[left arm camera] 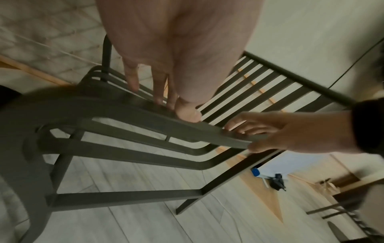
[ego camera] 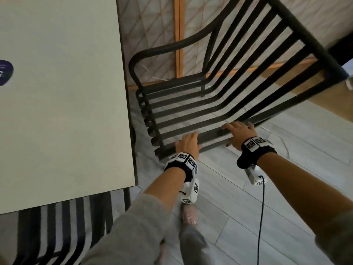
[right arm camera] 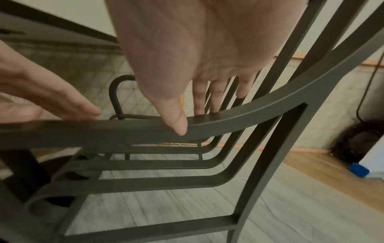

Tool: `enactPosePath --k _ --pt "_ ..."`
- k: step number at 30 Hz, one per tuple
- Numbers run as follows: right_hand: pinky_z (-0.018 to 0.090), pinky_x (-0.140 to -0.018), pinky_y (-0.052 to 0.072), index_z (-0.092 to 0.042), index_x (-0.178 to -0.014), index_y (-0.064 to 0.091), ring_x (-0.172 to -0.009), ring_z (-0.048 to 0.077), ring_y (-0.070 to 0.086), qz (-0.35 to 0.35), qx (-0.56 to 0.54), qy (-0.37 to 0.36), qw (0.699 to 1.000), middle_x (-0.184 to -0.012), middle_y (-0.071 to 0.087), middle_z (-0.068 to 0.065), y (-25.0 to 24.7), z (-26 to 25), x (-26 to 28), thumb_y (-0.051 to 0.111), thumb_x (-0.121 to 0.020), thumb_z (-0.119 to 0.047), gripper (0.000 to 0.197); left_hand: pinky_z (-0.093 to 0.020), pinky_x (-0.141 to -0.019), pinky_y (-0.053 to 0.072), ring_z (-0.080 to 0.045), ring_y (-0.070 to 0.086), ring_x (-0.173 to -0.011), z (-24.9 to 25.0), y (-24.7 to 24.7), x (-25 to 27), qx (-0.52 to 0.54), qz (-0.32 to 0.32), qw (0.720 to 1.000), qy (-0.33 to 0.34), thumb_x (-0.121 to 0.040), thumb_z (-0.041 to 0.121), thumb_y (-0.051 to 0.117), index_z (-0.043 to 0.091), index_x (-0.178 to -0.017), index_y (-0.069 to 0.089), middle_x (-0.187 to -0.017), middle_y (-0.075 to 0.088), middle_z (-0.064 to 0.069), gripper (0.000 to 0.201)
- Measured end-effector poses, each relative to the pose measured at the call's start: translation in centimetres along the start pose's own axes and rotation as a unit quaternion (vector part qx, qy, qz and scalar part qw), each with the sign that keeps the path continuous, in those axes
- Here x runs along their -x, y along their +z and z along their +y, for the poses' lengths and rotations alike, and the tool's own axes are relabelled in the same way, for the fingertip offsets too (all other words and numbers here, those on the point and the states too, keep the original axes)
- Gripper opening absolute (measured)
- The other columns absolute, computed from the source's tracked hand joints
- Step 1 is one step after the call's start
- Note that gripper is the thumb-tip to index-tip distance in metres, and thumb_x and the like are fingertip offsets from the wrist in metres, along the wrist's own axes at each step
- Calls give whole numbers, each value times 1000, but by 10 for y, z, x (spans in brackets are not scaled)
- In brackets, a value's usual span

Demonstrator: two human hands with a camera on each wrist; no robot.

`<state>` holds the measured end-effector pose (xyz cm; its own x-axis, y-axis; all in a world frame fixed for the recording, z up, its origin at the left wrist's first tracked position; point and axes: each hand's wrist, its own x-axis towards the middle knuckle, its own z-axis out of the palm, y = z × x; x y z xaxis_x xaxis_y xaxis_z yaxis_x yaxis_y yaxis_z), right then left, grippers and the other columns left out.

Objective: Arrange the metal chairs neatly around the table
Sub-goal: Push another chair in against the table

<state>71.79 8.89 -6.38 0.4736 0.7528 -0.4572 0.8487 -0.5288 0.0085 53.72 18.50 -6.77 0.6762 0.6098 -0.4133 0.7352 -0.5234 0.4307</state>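
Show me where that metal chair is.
In the head view, the metal chair is right of the table, left hand and right hand on its near armrest.

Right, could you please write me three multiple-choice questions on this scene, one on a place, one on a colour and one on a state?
1. Where does the dark metal chair stand relative to the table?
A. Upside down on top of it
B. On the floor beside it
C. Pushed wholly beneath it

2. What colour is the tabletop?
A. Pale beige
B. Bright red
C. Black

3. What are the left hand and right hand doing?
A. Hanging free
B. Pressing on the tabletop
C. Both touching the chair's near armrest

Answers: 1 B, the head view shows it on the floor along the table's edge; 2 A, the top is pale; 3 C, both wrist views show fingers on the armrest.
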Motion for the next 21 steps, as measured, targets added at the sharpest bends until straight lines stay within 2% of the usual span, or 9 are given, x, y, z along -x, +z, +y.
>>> enactPosePath --k 2,4,7,10,13,16,21 --pt "55 -118 7 -35 -139 35 -144 25 25 -3 37 -15 999 -149 39 1 3 13 -10 53 -88 -16 57 -50 -112 28 -27 46 -130 -1 13 -13 -14 -10 1000 -18 -94 28 53 18 -140 41 -139 54 -7 48" --pt "54 -118 9 -33 -140 34 -142 28 28 -6 68 -25 997 -147 42 3 7 23 -21 50 -92 -25 51 -50 -113 24 -27 48 -127 -3 24 -23 -28 -11 999 -21 -95 28 52 18 -136 44 -134 58 -6 43" --pt "49 -115 24 -35 -139 32 -130 31 39 0 109 -64 992 -138 49 5 10 28 -31 48 -93 -37 49 -47 -109 26 -24 49 -125 -10 30 -26 -32 -4 999 -9 -92 21 55 20 -135 44 -133 58 -3 45" --pt "45 -102 36 -38 -138 32 -118 30 44 -13 94 -108 990 -127 54 4 8 16 -32 49 -93 -40 48 -50 -109 25 -24 45 -128 -26 25 -21 -23 2 999 -26 -91 19 56 22 -136 44 -135 57 -2 46" --pt "47 -98 35 -38 -137 36 -114 32 44 -7 51 -122 991 -122 56 6 10 -12 -31 44 -95 -40 43 -53 -107 23 -23 44 -129 -56 15 -18 -32 28 998 -50 -91 21 56 25 -134 48 -134 59 1 44" --pt "49 -100 32 -38 -136 37 -114 33 43 0 11 -136 991 -122 56 7 14 -44 -35 44 -96 -39 41 -51 -105 24 -21 48 -126 -86 0 -20 -42 57 995 -72 -90 22 59 28 -131 52 -132 61 3 42" --pt "45 -98 31 -40 -134 38 -112 31 45 6 0 -136 991 -121 58 5 18 -60 -33 44 -95 -40 40 -49 -107 22 -21 46 -128 -93 -4 -10 -31 61 993 -94 -88 15 60 26 -130 54 -133 60 2 44"
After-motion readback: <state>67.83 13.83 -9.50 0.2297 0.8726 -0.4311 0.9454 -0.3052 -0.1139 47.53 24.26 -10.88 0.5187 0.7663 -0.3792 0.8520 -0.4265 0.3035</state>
